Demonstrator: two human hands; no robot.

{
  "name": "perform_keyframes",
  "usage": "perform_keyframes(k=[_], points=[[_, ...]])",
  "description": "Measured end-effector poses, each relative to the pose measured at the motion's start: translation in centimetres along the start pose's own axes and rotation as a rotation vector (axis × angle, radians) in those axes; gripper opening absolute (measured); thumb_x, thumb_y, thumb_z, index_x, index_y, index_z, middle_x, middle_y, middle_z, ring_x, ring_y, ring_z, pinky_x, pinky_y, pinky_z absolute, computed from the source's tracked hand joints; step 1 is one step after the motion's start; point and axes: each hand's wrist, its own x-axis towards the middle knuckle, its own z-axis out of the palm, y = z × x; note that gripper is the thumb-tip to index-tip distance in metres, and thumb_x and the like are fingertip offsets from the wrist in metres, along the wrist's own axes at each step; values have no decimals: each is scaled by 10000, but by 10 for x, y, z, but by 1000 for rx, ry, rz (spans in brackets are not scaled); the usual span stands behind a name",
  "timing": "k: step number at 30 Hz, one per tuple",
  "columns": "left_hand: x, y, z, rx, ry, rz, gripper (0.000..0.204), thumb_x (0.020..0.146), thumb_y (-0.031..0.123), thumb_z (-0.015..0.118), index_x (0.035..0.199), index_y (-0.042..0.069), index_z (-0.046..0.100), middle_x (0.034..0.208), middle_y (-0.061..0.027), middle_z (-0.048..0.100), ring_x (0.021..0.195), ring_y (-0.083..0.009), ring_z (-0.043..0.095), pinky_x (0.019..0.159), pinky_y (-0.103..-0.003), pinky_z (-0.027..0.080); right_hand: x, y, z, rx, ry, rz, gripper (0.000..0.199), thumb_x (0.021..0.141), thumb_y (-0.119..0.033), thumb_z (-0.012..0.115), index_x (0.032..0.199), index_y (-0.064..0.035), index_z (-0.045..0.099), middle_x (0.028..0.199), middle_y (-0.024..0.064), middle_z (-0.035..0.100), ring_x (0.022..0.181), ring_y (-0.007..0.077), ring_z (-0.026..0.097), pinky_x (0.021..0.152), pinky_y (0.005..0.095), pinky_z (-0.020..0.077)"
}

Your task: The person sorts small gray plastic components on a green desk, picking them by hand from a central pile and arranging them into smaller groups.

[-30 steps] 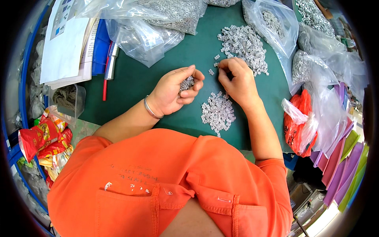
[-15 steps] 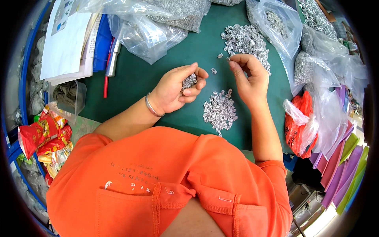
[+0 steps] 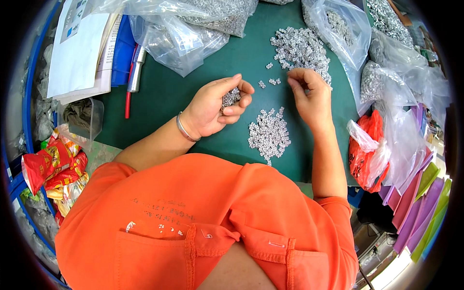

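Note:
My left hand (image 3: 211, 107) is cupped, its fingers curled around a clump of small silver metal pieces (image 3: 231, 98). My right hand (image 3: 311, 96) reaches to the near left edge of a large pile of the same pieces (image 3: 300, 47). Its thumb and forefinger are drawn together, and whatever is between them is too small to make out. A few loose pieces (image 3: 274, 81) lie just left of those fingertips. Between my forearms, a smaller heap of the pieces (image 3: 268, 134) rests on the green table (image 3: 217, 150).
Clear plastic bags (image 3: 181, 46) of metal pieces cover the far side. Papers (image 3: 77, 53), a red pen (image 3: 128, 94) and a silver tube (image 3: 137, 72) sit at left, near a clear tub (image 3: 94, 118). A red plastic bag (image 3: 367, 154) hangs at the right edge.
My right hand has moved slightly right, toward the large pile. Loose pieces now lie left of its fingertips where the table was bare. My left hand keeps its clump almost in place.

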Motion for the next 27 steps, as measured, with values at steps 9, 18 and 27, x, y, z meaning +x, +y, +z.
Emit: perform_keyframes(k=[9, 18, 27], points=[[1, 1, 2, 2, -9, -3, 403, 1087, 332, 325, 1047, 24, 582, 835, -44, 555, 520, -31, 383, 418, -164, 296, 0, 3, 13, 77, 80, 16, 151, 802, 39, 699, 931, -31, 666, 867, 85, 691, 727, 209, 664, 655, 305, 533], [-1, 2, 7, 93, 33, 7, 421, 1087, 329, 329, 1046, -1, 588, 875, -99, 587, 521, -44, 405, 414, -167, 316, 8, -35, 7, 210, -118, -243, 131, 819, 79, 668, 916, -8, 652, 927, 102, 678, 804, 202, 652, 710, 293, 519], [0, -1, 2, 10, 30, 10, 382, 1080, 332, 356, 1000, 37, 586, 838, -47, 550, 510, -34, 373, 411, -162, 287, -1, -10, 17, 85, -44, -216, 187, 768, 35, 715, 939, -22, 665, 911, 109, 674, 824, 291, 631, 720, 356, 519]])
